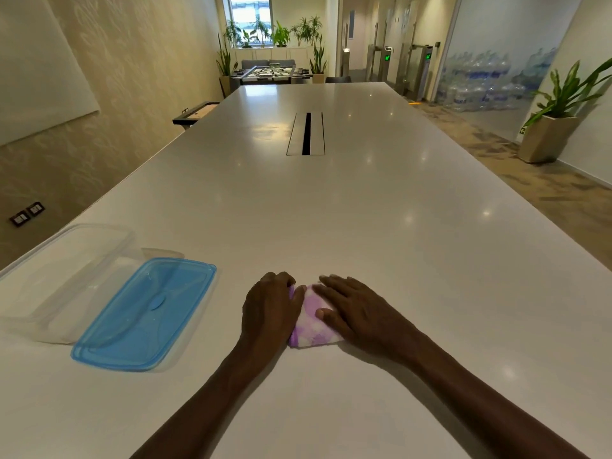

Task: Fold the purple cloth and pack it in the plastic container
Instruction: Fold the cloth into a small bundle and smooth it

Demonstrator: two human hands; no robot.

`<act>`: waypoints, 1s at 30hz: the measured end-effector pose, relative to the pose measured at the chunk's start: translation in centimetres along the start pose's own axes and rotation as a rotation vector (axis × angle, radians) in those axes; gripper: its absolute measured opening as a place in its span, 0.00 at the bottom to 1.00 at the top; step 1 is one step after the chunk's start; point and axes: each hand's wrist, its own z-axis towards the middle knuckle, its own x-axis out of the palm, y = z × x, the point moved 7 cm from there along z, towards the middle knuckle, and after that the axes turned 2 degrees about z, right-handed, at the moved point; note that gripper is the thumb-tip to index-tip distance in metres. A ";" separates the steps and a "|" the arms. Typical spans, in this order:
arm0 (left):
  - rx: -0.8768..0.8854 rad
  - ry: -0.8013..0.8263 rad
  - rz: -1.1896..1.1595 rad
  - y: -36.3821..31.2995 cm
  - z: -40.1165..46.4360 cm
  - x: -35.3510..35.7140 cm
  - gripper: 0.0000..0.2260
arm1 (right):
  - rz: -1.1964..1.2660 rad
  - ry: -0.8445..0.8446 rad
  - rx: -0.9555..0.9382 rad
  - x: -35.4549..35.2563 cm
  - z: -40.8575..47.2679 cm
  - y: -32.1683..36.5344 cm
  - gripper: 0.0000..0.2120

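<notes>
The purple and white cloth (313, 323) lies folded into a small thick pad on the white table (364, 210), near its front edge. My left hand (270, 309) curls around the cloth's left edge, fingers bent over it. My right hand (354, 309) lies flat on the cloth's right half, fingers spread, pressing it down. Both hands hide much of the cloth. The clear plastic container (56, 279) stands open at the left, apart from the hands. Its blue lid (145, 313) lies flat beside it, leaning on its right rim.
A cable slot (306, 134) is set into the table's middle, far ahead. The table's left edge runs close behind the container. A potted plant (553, 127) stands on the floor to the right.
</notes>
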 end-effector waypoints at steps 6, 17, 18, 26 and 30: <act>0.189 0.027 -0.184 -5.2 -1.1 0.3 0.20 | -0.182 0.083 0.010 1.5 -0.6 0.3 0.28; 0.176 0.210 -0.090 -2.9 -4.0 5.1 0.37 | -0.027 0.058 0.056 2.7 -1.0 -0.1 0.29; 0.180 0.219 -0.077 -2.8 -4.1 5.2 0.38 | -0.029 0.049 0.058 2.8 -1.1 -0.2 0.28; 0.231 0.249 -0.057 -2.8 -3.7 5.2 0.39 | -0.085 0.048 0.023 2.3 -0.8 0.1 0.28; 0.450 0.344 -0.106 -3.0 -3.5 4.3 0.41 | -0.131 0.057 0.030 1.3 -0.8 0.3 0.26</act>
